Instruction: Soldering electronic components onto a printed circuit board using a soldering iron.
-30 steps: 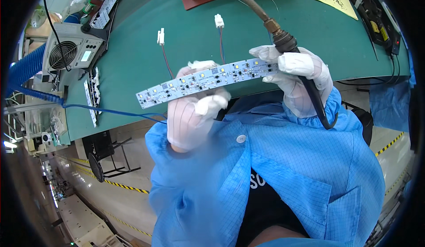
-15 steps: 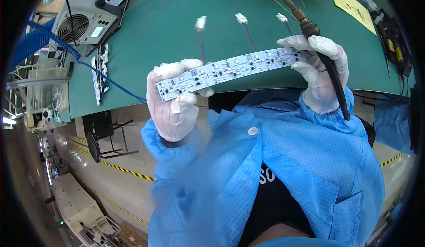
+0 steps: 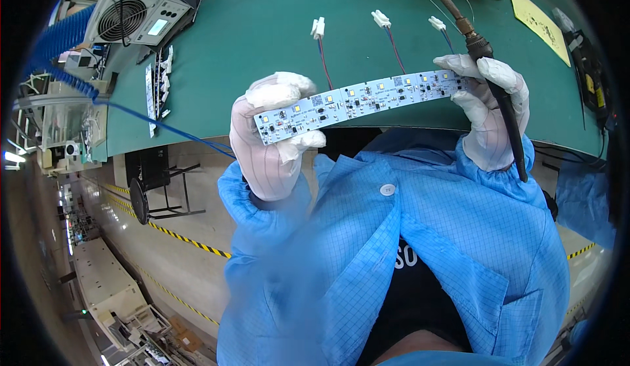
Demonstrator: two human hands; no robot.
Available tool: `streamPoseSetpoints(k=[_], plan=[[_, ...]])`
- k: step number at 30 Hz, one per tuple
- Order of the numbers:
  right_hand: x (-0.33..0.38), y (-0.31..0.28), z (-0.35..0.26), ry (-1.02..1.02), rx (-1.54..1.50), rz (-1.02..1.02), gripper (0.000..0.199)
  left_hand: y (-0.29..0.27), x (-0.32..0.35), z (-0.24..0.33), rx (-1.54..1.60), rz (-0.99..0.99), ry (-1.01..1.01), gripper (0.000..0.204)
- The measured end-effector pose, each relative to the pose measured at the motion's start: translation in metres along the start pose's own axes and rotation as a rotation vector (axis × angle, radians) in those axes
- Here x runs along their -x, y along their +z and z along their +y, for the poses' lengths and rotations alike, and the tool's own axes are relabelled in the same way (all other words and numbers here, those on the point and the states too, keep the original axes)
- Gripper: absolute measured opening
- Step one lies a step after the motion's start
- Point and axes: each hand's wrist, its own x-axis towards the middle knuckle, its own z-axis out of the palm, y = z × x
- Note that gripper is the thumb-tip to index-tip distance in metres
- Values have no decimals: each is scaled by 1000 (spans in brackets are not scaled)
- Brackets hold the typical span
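A long white LED circuit board (image 3: pixel 367 98) is held out between my two gloved hands, its component side showing and its right end slightly higher. My left hand (image 3: pixel 269 159) pinches the left end between fingers and thumb. The right end sits in the fingers of my right hand (image 3: pixel 485 133), which also holds a soldering iron (image 3: pixel 506 113) by its dark handle, the metal shaft pointing up and away. Three white connectors (image 3: pixel 318 28) on thin red and dark wires stick out beyond the board's far edge.
On the green bench (image 3: pixel 243 44), several board strips (image 3: pixel 157 90) lie at left near a fan-vented box (image 3: pixel 134 18). A blue coiled hose (image 3: pixel 65 81) runs toward my left arm. A yellow sheet (image 3: pixel 539 28) and black tools (image 3: pixel 587 71) lie at right.
The board and both hands sit slightly further right in the picture, as does the bench. My left fingers have shifted on the board's left end; the right hand keeps its hold.
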Motion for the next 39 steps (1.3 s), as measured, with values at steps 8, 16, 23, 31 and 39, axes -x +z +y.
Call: streamPoseSetpoints(k=[8,16,23,31,39], plan=[[-2,0,-1,-1,11,-35,43,-6,4,1,-150,2,13,67],[-1,3,-3,25,36,54,31,-5,4,5,-146,46,-4,73],[-1,0,-1,-1,73,-44,41,-9,6,9,-100,2,3,67],[0,5,-4,22,30,48,37,-10,7,10,-108,15,-18,66],[-1,1,-4,-21,-67,55,41,-18,12,-2,13,92,-91,61]])
